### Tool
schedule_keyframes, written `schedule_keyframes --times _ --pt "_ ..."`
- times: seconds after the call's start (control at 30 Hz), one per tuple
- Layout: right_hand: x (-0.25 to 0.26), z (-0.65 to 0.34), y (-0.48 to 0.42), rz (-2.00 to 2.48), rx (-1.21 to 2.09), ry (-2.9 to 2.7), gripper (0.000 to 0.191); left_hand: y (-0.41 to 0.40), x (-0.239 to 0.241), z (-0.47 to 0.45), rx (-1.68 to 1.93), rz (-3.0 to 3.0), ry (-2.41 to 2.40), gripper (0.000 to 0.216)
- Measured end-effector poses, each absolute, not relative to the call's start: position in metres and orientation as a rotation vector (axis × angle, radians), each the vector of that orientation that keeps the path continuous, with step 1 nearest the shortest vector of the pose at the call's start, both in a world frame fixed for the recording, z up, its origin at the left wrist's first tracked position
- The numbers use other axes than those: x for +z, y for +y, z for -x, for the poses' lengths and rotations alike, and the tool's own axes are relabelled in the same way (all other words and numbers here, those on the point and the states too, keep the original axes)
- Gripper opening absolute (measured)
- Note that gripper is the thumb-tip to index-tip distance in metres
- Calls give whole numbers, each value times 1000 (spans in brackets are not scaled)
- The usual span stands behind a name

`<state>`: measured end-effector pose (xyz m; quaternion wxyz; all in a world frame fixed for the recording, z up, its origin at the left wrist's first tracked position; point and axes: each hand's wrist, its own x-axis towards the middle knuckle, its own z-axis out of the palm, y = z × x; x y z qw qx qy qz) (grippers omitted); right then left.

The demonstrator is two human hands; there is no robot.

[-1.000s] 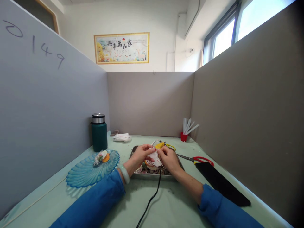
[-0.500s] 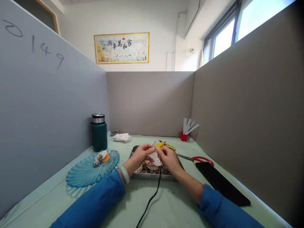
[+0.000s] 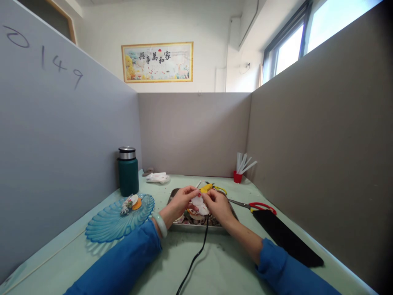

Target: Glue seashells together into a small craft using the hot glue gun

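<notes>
Above a metal tray (image 3: 187, 228), my left hand (image 3: 182, 199) and my right hand (image 3: 217, 205) meet with thumbs and fingertips pinched together. Between them is a white shell-like piece (image 3: 197, 201); its exact kind is hard to make out, and the fingers cover part of it. Shells (image 3: 196, 219) of mixed colours lie in the tray under my hands. Just behind the fingertips shows a yellow glue gun (image 3: 206, 188), partly hidden. A black cord (image 3: 199, 250) runs from the tray toward me.
On the left, a blue fluted plate (image 3: 107, 229) carries a small shell cluster (image 3: 132, 203), with a green bottle (image 3: 128, 176) behind. Red-handled scissors (image 3: 262, 206) and a black flat strip (image 3: 287, 237) lie right. A red cup (image 3: 238, 177) holds white sticks. Partitions enclose three sides.
The white piece between my fingers has turned slightly, and the left fingers have shifted a little around it. Both arms stay in place.
</notes>
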<state>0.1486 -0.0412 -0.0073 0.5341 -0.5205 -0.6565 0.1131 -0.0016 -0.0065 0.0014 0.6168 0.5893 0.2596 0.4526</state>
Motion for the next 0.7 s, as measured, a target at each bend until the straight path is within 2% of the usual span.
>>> schedule_keyframes --times 0.33,0.7 --pt "-11 -148 -40 1082 477 -1551 30 -7 4 2 1037 -1306 571 33" --pt "-11 -149 -39 1167 335 -1599 25 -5 -2 2 1006 -1413 611 34"
